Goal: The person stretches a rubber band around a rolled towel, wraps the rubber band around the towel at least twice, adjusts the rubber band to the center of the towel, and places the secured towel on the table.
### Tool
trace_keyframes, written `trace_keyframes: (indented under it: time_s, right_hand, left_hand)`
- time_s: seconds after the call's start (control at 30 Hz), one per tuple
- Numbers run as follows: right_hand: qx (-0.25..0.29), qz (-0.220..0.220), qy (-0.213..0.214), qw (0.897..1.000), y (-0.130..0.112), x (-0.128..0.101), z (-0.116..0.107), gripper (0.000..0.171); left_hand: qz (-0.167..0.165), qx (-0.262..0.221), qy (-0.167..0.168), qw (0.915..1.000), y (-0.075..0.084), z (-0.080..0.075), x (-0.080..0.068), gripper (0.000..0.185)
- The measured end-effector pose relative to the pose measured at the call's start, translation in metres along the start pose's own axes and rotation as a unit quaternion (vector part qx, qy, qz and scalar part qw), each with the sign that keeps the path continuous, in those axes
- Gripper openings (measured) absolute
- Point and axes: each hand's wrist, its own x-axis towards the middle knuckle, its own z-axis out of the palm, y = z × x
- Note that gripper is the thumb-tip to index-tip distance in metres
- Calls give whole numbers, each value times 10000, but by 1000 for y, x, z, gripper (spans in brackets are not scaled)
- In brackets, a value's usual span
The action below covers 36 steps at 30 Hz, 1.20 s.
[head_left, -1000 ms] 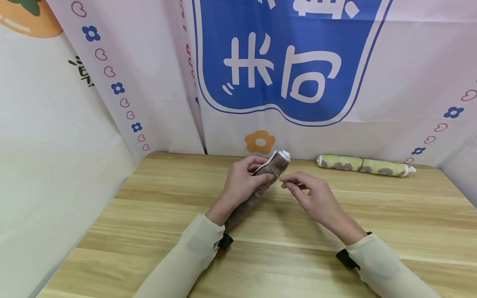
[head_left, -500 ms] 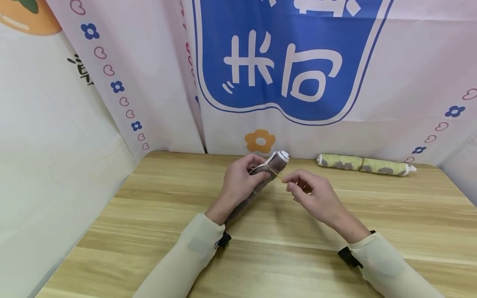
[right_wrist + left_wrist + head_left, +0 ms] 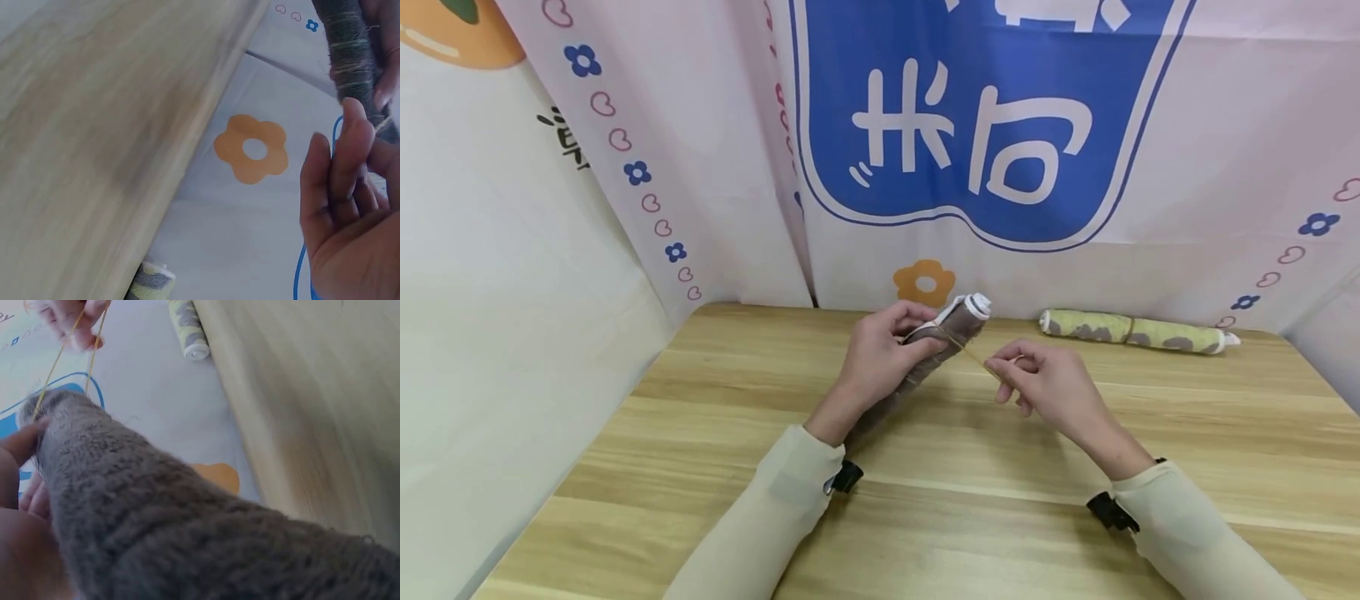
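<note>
Since prev frame your right hand (image 3: 1051, 385) has drawn further right, stretching the thin tan rubber band (image 3: 972, 354) off the rolled grey-brown fleece towel (image 3: 925, 360). Thumb + forefinger pinch the band; your left hand (image 3: 880, 358) wraps the roll, held tilted above the light wooden table (image 3: 700, 467) w/ its far end raised. Risks: band slips from the pinch & snaps back; overstretch breaks it; loose grip lets the roll unwind.

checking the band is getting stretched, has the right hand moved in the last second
Yes. The right hand, pinching the rubber band, has drawn rightward and slightly down, away from the brown roll and nearer below the green roll lying at the back.
</note>
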Motion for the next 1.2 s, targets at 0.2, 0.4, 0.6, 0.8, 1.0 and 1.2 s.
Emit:
trace_keyframes:
  time_s: [0.2,0.4,0.6,0.8,1.0,1.2]
  right_hand:
    - [74,-8,100,9999,5,2,-1,15]
    - [-374,-1303,204,9906,11,4,4,19]
    - [-193,-1774,61,9839,9,0,6,11]
    - [-501,-1622,347,9849,12,-1,2,13]
    - [-351,-1912,-85,9809,16,1,3,11]
    - [1121,-2449,-863,9592,14,2,6,17]
  left_hand:
    - [-7,-152,-356,9993,1,-3,1,25]
    - [-133,-317,-301,9990,3,-5,1,26]
    - [-144,-333,-268,9990,1,-3,1,26]
    - [-30,-438,-546,9975,3,-2,1,24]
    - [45,-553,-641,9964,2,-3,1,25]
    - [-147,-318,-176,9992,-2,-4,3,24]
